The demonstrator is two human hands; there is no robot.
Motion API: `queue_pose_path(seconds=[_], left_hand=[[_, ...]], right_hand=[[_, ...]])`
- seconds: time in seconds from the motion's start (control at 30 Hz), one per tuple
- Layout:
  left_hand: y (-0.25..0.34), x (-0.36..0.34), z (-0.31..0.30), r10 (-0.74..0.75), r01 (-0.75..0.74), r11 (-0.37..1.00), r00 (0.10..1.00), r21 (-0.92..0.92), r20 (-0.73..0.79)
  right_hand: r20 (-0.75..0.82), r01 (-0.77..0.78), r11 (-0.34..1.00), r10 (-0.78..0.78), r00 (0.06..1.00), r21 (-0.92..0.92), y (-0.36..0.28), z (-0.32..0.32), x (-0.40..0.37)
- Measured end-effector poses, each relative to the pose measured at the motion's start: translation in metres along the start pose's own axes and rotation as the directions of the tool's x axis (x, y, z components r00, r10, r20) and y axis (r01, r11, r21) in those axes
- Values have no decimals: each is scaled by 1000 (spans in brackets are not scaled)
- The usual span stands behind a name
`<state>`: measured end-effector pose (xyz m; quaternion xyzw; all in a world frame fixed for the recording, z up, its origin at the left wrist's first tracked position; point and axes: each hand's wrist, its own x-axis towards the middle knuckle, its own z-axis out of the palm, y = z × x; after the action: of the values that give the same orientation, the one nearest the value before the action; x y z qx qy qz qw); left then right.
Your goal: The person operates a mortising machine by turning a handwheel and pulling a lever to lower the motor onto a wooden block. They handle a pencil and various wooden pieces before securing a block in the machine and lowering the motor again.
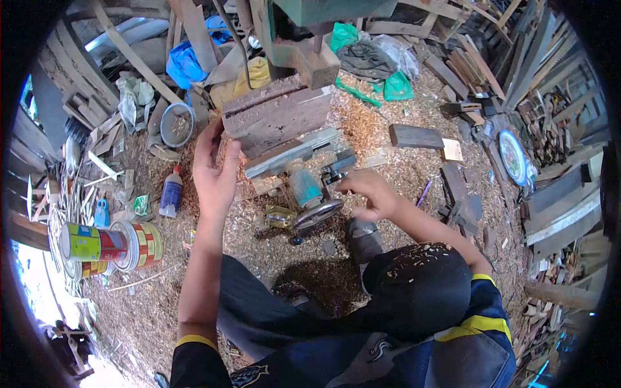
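Observation:
A thick wooden block [281,119] lies on the table of a machine, behind a metal vise jaw [291,154]. My left hand [215,169] is at the block's left end, thumb spread and fingers stretched up along that end. My right hand [370,193] is just right of a small dark metal handle [333,176] at the front of the vise, its fingers loosely bent and apart. Below stands a round handwheel [318,215], with a teal machine part [305,187] behind it. The green machine head [346,10] hangs above the block's far side.
Wood shavings cover the ground. Paint cans [139,246], a blue bottle [171,192] and a bucket [177,125] stand at left. A dark wood piece [416,136] lies at right, near a round patterned plate [512,157]. Stacked offcuts [550,110] line the right side.

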<state>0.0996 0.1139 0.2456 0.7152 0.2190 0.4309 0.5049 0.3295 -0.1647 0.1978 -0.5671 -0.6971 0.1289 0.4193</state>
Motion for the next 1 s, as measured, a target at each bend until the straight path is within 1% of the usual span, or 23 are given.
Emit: queue_pose_path(seconds=[0.07,0.1,0.13,0.17,0.2,0.23,0.27,0.3,0.33,0.37,0.4,0.43,0.57,0.63,0.67,0.73,0.77,0.8,0.87,0.9,0.93,0.97,1.0], left_hand=[[-1,-22,-4,19,-16,999,997,42,-72],[0,-39,-9,72,-62,972,997,226,-35],[-1,-57,-12,89,-106,962,993,250,79],[-3,-72,-12,106,-155,951,976,267,189],[2,-84,-7,155,-265,907,932,328,327],[6,-96,0,183,-376,851,866,366,465],[4,-109,6,177,-371,854,866,365,467],[1,-121,12,101,-297,899,855,321,508],[-2,-128,16,31,-218,935,837,280,547],[-2,-133,17,31,-216,936,839,279,543],[2,-134,17,-11,-191,931,836,311,548],[6,-135,17,-56,-167,924,832,344,553],[15,-132,15,-85,-183,899,819,398,568],[19,-132,17,-98,-159,903,829,400,551],[20,-130,14,-100,-160,900,830,405,549],[23,-128,8,-116,-145,915,798,377,591],[24,-128,4,-118,-143,915,798,377,591],[25,-128,-2,-132,-122,922,791,367,597],[25,-132,-6,-145,-99,931,785,352,602],[25,-135,-7,-165,-61,938,787,341,595],[25,-137,-8,-184,-25,944,788,329,588],[28,-138,-8,-183,-26,945,787,327,589],[33,-140,-6,-166,-69,931,795,357,584]], right_hand=[[114,125,984,-110,987,-131,-9,3,3],[105,78,989,-65,992,-128,-1,11,-6],[105,77,990,-65,992,-121,-1,16,-13],[127,17,984,6,992,-175,-1,19,-18],[145,-44,972,79,986,-230,1,21,-22],[148,-47,973,83,985,-227,11,22,-27],[69,9,992,0,998,-130,26,22,-32],[-19,73,997,-74,997,-38,32,24,-36],[-16,70,997,-71,997,-39,35,29,-38],[-140,-106,978,82,987,-178,37,35,-39],[-283,-290,913,209,936,-287,39,39,-38],[-232,-327,893,263,937,-310,43,40,-39],[-255,-327,883,248,934,-338,68,65,-53],[-437,-491,864,400,806,-115,63,77,-57],[-436,-487,867,398,807,-111,63,84,-63],[-419,-563,825,496,760,-44,57,94,-76],[-339,-578,816,546,767,5,54,98,-80],[-337,-580,815,547,766,4,57,108,-85],[-269,-583,804,590,761,113,67,130,-95],[-159,-623,763,646,746,173,59,127,-89],[-160,-624,762,647,746,171,62,133,-92],[-140,-624,764,644,752,165,69,142,-97],[-119,-623,766,641,758,159,70,147,-96]])
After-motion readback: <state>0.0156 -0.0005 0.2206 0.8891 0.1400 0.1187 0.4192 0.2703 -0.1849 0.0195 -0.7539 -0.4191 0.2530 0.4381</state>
